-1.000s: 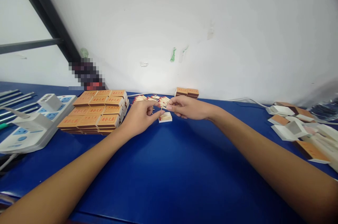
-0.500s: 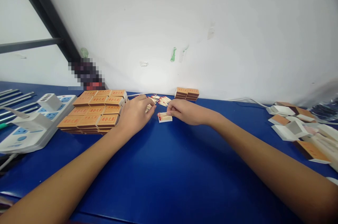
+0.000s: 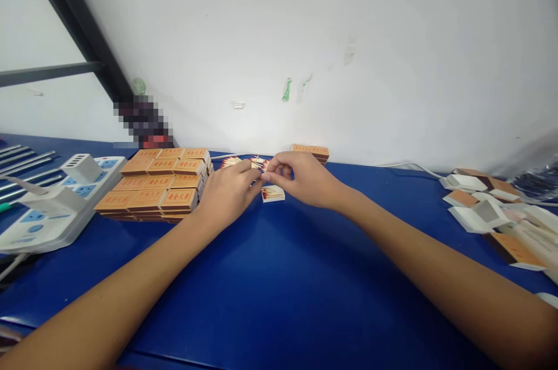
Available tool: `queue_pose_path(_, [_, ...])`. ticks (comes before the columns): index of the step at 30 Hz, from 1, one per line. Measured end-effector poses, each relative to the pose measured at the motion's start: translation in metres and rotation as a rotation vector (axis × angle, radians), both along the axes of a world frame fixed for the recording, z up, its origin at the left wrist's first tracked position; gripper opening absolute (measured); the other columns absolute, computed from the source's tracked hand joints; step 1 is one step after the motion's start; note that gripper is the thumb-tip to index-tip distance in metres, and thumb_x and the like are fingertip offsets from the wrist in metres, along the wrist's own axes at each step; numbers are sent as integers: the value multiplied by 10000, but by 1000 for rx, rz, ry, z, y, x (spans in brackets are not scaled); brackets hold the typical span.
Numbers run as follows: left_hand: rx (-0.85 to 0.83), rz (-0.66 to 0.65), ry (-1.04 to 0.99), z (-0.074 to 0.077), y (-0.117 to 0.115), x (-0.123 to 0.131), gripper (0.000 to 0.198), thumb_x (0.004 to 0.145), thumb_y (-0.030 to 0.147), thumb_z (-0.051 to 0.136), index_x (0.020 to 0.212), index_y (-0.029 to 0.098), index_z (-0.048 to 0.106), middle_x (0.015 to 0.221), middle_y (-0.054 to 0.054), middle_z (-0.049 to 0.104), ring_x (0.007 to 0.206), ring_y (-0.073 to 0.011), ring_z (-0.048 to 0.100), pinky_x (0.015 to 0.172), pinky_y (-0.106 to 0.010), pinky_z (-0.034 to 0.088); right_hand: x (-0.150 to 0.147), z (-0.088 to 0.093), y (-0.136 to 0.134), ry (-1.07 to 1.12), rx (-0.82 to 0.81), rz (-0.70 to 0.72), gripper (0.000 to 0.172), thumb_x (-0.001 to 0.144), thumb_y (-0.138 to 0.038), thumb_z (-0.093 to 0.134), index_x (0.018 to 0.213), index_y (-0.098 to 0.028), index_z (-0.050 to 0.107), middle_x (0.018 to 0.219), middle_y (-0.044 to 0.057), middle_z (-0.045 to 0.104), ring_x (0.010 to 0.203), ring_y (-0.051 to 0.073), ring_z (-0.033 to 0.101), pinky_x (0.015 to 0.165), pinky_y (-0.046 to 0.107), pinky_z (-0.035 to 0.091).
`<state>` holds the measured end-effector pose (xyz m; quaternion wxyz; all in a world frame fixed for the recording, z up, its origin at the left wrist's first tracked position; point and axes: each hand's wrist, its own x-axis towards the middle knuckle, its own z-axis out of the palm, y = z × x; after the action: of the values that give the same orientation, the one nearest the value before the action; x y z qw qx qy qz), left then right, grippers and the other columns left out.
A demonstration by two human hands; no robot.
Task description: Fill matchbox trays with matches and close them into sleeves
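Note:
My left hand (image 3: 231,191) is closed, thumb against fingers, with matches in its pinch that are mostly covered by the fingers. My right hand (image 3: 303,178) meets it at the fingertips, thumb and forefinger pinching by the red match heads. Just below the two hands, a small white matchbox tray (image 3: 274,198) lies on the blue table with several red-tipped matches (image 3: 271,191) in it. Behind my fingers, a loose pile of matches (image 3: 231,162) is spread near the wall, partly hidden by both hands.
Stacked orange matchboxes (image 3: 146,198) stand left of my left hand, beside a white power strip (image 3: 65,229). A smaller matchbox stack (image 3: 320,153) sits against the wall. Opened boxes and trays (image 3: 483,213) lie at the right. Metal rods (image 3: 30,163) are far left.
My right hand has left the matchbox tray and moved left and slightly up to my left hand's fingertips. My left hand has shifted slightly right and down. The tray stays in place.

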<state>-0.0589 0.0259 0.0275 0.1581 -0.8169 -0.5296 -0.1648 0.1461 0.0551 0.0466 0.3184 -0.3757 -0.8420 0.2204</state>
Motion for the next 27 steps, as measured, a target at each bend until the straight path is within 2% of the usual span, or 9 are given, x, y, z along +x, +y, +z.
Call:
queue_pose_path(4, [-11, -32, -12, 2, -2, 1, 311, 1064, 398, 514, 1008, 224, 766, 976, -77, 685, 839, -225, 672, 570, -327, 315, 1, 0, 3, -57, 36, -19, 182, 945, -275, 628, 795, -185, 677, 710, 5, 642, 653, 138, 534, 628, 283, 365])
queue_pose_path(7, [33, -20, -114, 6, -4, 4, 313, 1035, 452, 568, 1129, 222, 758, 1037, -89, 688, 920, -242, 673, 628, -318, 373, 5, -7, 12, -22, 68, -120, 178, 946, -289, 623, 817, -179, 678, 748, 19, 655, 675, 147, 540, 649, 288, 376])
queue_pose_path(10, [-18, 2, -246, 10, -5, 6, 385, 1011, 541, 578, 1090, 216, 768, 953, -70, 698, 879, -234, 672, 695, -318, 424, 8, -24, 25, 29, 59, -253, 197, 939, -317, 637, 816, -170, 685, 739, 18, 643, 659, 146, 511, 657, 293, 372])
queue_pose_path(12, [-89, -12, -259, 11, -5, 6, 441, 986, 597, 586, 1064, 203, 769, 918, -65, 709, 859, -237, 678, 730, -330, 453, 8, -38, 33, 46, 8, -267, 203, 927, -329, 652, 818, -166, 705, 721, 8, 627, 645, 142, 492, 647, 289, 365])
queue_pose_path(16, [-208, -60, -164, 9, -4, 4, 483, 925, 625, 644, 1136, 203, 753, 1091, -90, 734, 958, -275, 697, 777, -355, 497, 5, -56, 41, 10, -23, -230, 177, 901, -330, 695, 847, -172, 752, 746, 3, 620, 665, 140, 496, 646, 278, 363])
queue_pose_path(22, [-290, -104, -121, 4, -2, 1, 463, 895, 608, 707, 1139, 216, 749, 1104, -85, 730, 975, -282, 697, 819, -374, 521, 4, -55, 41, -66, 42, -244, 62, 878, -230, 729, 864, -176, 757, 839, 21, 641, 732, 145, 534, 702, 281, 379])
queue_pose_path(27, [-312, -111, -104, 3, -1, 0, 404, 919, 578, 709, 1095, 217, 746, 1117, -82, 730, 976, -270, 694, 805, -354, 515, 4, -56, 40, -114, 38, -284, 80, 895, -260, 739, 882, -181, 748, 852, 22, 655, 743, 150, 548, 694, 282, 376])
